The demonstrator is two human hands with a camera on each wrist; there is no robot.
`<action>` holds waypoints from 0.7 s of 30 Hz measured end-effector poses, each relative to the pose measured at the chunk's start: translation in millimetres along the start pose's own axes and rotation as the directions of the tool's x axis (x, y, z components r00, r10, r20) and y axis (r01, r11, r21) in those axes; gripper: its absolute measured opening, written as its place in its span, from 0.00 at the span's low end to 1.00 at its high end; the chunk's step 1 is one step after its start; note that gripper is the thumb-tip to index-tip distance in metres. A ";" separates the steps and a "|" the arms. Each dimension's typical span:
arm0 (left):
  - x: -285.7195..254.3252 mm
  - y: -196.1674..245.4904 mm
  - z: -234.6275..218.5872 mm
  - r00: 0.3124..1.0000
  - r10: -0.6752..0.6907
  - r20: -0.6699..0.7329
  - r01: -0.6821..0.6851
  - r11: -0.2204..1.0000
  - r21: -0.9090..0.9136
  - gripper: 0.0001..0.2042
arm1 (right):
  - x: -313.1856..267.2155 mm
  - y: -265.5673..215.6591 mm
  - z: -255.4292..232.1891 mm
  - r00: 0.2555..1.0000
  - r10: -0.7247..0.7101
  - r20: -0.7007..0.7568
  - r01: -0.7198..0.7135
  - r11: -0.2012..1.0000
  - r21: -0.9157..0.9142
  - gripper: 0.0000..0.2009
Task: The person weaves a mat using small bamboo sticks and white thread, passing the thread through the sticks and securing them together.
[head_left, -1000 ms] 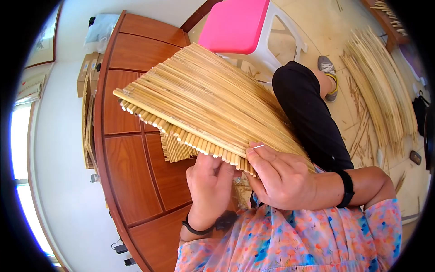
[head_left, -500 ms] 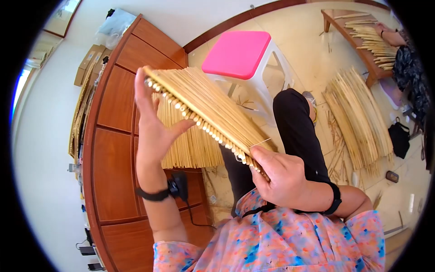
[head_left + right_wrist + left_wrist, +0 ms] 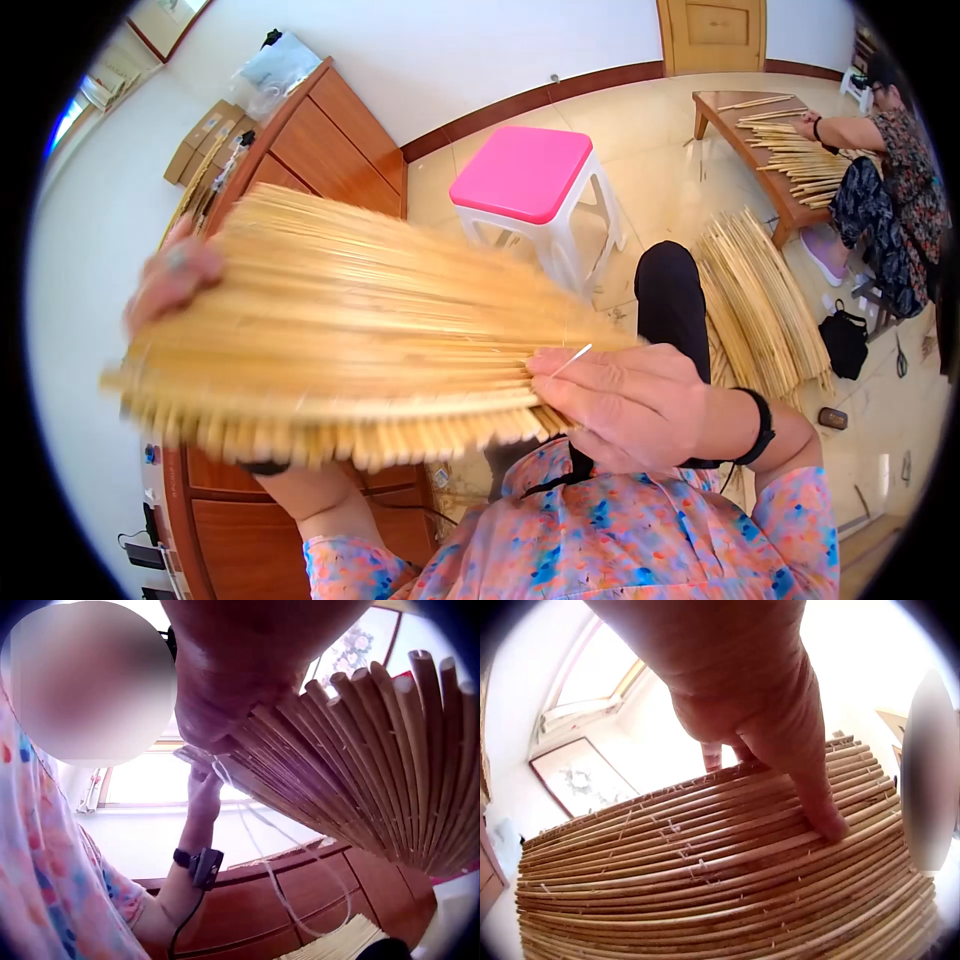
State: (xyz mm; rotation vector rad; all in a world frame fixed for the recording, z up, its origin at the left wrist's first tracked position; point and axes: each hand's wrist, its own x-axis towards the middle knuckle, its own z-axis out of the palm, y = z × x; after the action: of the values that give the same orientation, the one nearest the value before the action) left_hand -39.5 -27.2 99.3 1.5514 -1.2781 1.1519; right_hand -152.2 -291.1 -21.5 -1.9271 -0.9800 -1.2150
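Observation:
A fan-like mat of thin stalks (image 3: pixel 360 330), stitched side by side, spreads across the head view, blurred at its left. My left hand (image 3: pixel 175 275) grips its far left edge; in the left wrist view, fingers of the left hand (image 3: pixel 765 712) lie over both sides of the stalks (image 3: pixel 705 862). At the mat's right end, my right hand (image 3: pixel 640 405) pinches the gathered stalks, a thin white needle-like piece (image 3: pixel 572 360) sticking up by its fingertips. A white thread (image 3: pixel 259 847) hangs in a loop below the right hand (image 3: pixel 247 675) in the right wrist view.
A pink-topped stool (image 3: pixel 525 175) stands ahead. Right of my knee (image 3: pixel 670 290), long stalks (image 3: pixel 765 310) lie on the floor. Another person (image 3: pixel 895 190) sits at a low wooden table (image 3: pixel 715 110) with more stalks. A wooden cabinet (image 3: pixel 345 140) is at the left.
My left hand has moved from the mat's lower edge out to its far left side. The mat has swung and turned broad face up, while the right hand keeps its hold. The head view has shifted.

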 end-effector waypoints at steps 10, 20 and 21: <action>-113.7 -27.1 -24.1 0.877 -0.037 0.480 -0.181 0.899 0.399 0.11 | -8.2 109.5 -1.1 0.971 -0.179 0.161 0.218 0.936 -0.275 0.12; -253.1 9.1 79.7 0.835 -0.139 0.532 -0.011 0.963 0.269 0.09 | -116.7 139.9 -12.1 0.945 0.066 0.320 0.036 0.952 -0.304 0.13; -261.8 9.0 83.9 0.819 -0.171 0.547 0.011 0.959 0.282 0.09 | -122.4 137.2 -10.4 0.940 0.146 0.308 -0.028 0.934 -0.357 0.13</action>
State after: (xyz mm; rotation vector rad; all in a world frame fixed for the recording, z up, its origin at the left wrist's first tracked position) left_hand -54.9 -41.9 -175.0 2.2540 -1.4376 0.8439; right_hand -75.7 -400.0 -148.8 -2.4908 -0.8695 -1.0889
